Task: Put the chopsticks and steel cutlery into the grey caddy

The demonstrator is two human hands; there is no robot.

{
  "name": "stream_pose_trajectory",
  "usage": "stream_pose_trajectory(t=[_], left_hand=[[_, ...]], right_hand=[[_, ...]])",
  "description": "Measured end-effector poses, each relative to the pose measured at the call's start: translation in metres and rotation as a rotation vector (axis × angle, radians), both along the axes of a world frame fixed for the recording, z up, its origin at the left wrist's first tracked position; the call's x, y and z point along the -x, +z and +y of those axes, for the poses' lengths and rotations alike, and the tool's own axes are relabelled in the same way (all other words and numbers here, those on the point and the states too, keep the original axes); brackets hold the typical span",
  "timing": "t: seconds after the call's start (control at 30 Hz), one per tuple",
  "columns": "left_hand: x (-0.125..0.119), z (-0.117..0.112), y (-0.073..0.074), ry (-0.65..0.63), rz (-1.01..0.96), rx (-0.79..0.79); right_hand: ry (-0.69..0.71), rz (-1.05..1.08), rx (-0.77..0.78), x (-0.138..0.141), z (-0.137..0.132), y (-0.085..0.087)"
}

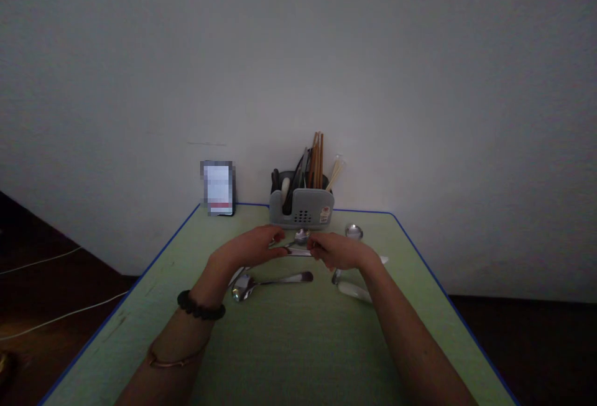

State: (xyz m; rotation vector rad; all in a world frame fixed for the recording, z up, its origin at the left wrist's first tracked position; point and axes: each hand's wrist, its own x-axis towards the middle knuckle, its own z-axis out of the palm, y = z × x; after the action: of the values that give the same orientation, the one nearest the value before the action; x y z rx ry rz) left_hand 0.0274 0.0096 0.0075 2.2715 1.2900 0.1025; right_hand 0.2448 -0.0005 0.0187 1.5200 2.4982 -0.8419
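Note:
My left hand reaches over the middle of the table, its thumb and fingers parted around the handle end of a metal spoon. This spoon's bowl lies between my two hands. Facing it, my right hand has its fingers curled down; whatever they hold, if anything, is hidden. A flat, shiny handle stretches between the hands just below the spoon. Closer to me lies a large metal spoon, bowl to the left. A white-handled utensil rests partly behind my right forearm.
At the back against the wall stands a grey utensil caddy with wooden chopsticks and dark-handled tools. A round metal spoon bowl lies right of it. A phone leans at the back left. Blue edging borders the green table.

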Motion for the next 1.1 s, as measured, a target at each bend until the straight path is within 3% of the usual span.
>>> stream_pose_trajectory(t=[0.17, 0.37, 0.67, 0.77, 1.1], left_hand=[[-0.008, -0.01, 0.018, -0.141, -0.034, 0.011], [0.01, -0.013, 0.035, -0.174, -0.028, 0.111], [0.035, -0.002, 0.026, -0.065, -0.09, 0.19], [0.037, 0.001, 0.022, -0.032, -0.086, 0.193], [0.022, -0.006, 0.025, -0.127, -0.209, 0.367]], right_hand=[[0.041, 0.347, 0.013, -0.004, -0.003, 0.016], [0.025, 0.307, 0.087, -0.02, -0.012, 0.035], [-0.112, 0.313, 0.177, -0.055, -0.019, 0.051], [-0.169, 0.419, 0.124, -0.059, -0.022, 0.057], [-0.359, 0.837, -0.018, -0.046, -0.021, 0.061]])
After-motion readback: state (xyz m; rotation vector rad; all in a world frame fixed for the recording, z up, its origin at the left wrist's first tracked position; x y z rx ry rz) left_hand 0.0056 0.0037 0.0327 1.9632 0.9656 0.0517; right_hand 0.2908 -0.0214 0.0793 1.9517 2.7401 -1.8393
